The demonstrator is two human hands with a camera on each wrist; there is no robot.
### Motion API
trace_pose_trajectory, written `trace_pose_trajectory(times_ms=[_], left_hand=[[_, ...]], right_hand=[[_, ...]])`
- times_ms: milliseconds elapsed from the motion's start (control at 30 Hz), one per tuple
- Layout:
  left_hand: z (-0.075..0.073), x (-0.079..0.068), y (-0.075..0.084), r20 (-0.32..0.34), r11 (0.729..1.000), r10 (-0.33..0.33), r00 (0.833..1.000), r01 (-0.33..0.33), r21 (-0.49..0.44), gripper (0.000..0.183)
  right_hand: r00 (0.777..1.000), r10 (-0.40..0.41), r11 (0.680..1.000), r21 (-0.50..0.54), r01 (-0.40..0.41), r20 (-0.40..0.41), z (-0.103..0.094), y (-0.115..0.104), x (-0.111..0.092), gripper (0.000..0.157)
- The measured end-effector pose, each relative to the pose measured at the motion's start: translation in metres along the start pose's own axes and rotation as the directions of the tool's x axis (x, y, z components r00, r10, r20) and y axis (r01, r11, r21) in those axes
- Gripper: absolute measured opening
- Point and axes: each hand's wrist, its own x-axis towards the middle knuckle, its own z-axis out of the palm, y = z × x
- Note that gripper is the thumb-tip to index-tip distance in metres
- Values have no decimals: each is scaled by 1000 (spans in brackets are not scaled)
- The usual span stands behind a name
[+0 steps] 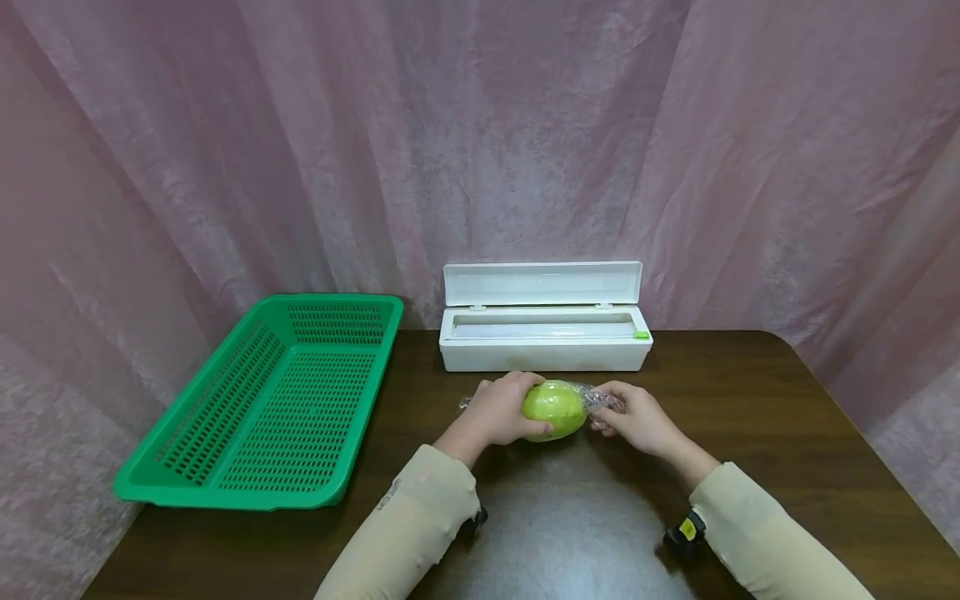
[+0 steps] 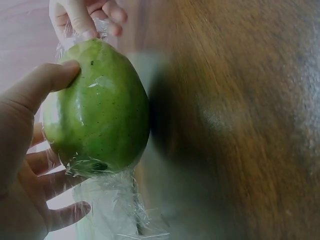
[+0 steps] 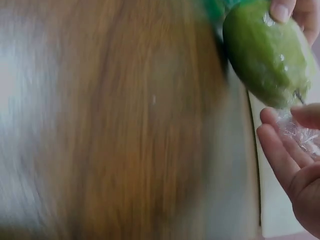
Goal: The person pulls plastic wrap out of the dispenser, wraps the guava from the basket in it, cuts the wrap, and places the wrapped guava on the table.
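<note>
An oval green fruit with small dark specks lies over the dark wooden table, covered in clear plastic wrap. My left hand grips the fruit from its left side, the thumb pressed on the skin and the fingers spread round the far side. At the fruit's right end, the wrap is bunched into a tail, and my right hand pinches that tail between thumb and fingers. Another loose tail of wrap sticks out of the opposite end, beside the left fingers.
Just behind the hands stands a white wrap dispenser box, its lid raised and a roll inside. To the left sits a green perforated basket. A pink curtain hangs along the back edge of the table.
</note>
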Motion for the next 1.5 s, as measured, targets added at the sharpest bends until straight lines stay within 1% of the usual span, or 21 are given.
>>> trace_pose_trajectory(times_ms=[67, 100, 200, 267, 333, 433, 500, 533, 600, 667, 733, 767, 800, 900, 967, 1033, 1167, 1267, 1400, 1467, 1500], left_hand=[[0, 0, 0, 0, 1000, -4, 1000, 4, 2, 70], [1, 0, 0, 2, 1000, -5, 1000, 5, 1, 71], [1, 1, 0, 10, 1000, -8, 1000, 8, 4, 71], [1, 2, 0, 17, 1000, -10, 1000, 10, 2, 71], [0, 3, -1, 16, 1000, -10, 1000, 11, -2, 71], [0, 5, -1, 14, 1000, -12, 1000, 12, -12, 71], [-1, 5, -1, 16, 1000, -13, 1000, 14, -20, 71], [-2, 6, -1, 18, 1000, -14, 1000, 14, -23, 71], [-3, 6, -2, 23, 999, -15, 1000, 16, -32, 71], [-3, 5, -3, 25, 999, -15, 1000, 16, -38, 71], [-3, 4, -3, 23, 999, -15, 1000, 16, -41, 70], [-3, 4, -4, 21, 999, -15, 1000, 16, -44, 70], [-3, 4, -4, 18, 999, -15, 1000, 16, -46, 70], [-2, 4, -4, 19, 999, -13, 1000, 14, -52, 70], [-1, 4, -3, 23, 998, -12, 1000, 13, -56, 70], [-1, 3, -3, 29, 998, -12, 1000, 13, -55, 70], [-3, 4, -2, 30, 998, -8, 1000, 9, -55, 71], [-4, 3, -1, 30, 998, 0, 1000, 1, -59, 71], [-3, 2, 0, 42, 998, 3, 999, -1, -56, 71], [-3, 3, 0, 42, 999, 7, 999, -5, -41, 70], [-4, 4, 1, 40, 999, 9, 999, -8, -31, 70]], right_hand=[[997, 73, 989, 129, -73, 10, 2, -4, -2, 29], [994, 105, 980, 169, -105, 8, 3, -6, -4, 31], [986, 166, 965, 208, -162, -4, 5, -14, -7, 34], [987, 163, 968, 195, -160, 0, 4, -17, -9, 37], [992, 122, 978, 166, -122, 14, 2, -18, -10, 40], [998, 22, 995, 99, -27, 51, -4, -16, -13, 44], [996, -53, 998, 26, 51, 76, -7, -13, -15, 47], [993, -86, 996, -32, 89, 76, -9, -12, -16, 47], [983, -171, 969, -170, 180, 61, -10, -10, -16, 47], [966, -255, 919, -301, 255, 38, -11, -9, -16, 43], [943, -332, 861, -405, 306, 7, -10, -9, -14, 37], [930, -368, 835, -440, 330, -1, -9, -9, -13, 34], [921, -390, 819, -460, 343, -8, -9, -10, -11, 31], [910, -413, 803, -483, 349, -30, -8, -10, -8, 22], [911, -411, 806, -483, 341, -42, -8, -9, -5, 16], [912, -407, 822, -455, 343, -47, -9, -8, -3, 11], [923, -383, 865, -360, 349, -24, -13, -6, 2, 5], [940, -340, 894, -302, 331, 24, -18, -7, 4, 5], [948, -294, 903, -290, 316, 117, -23, -10, 8, 8], [952, -270, 908, -290, 302, 146, -24, -14, 10, 9], [956, -250, 917, -281, 284, 152, -24, -15, 11, 10]])
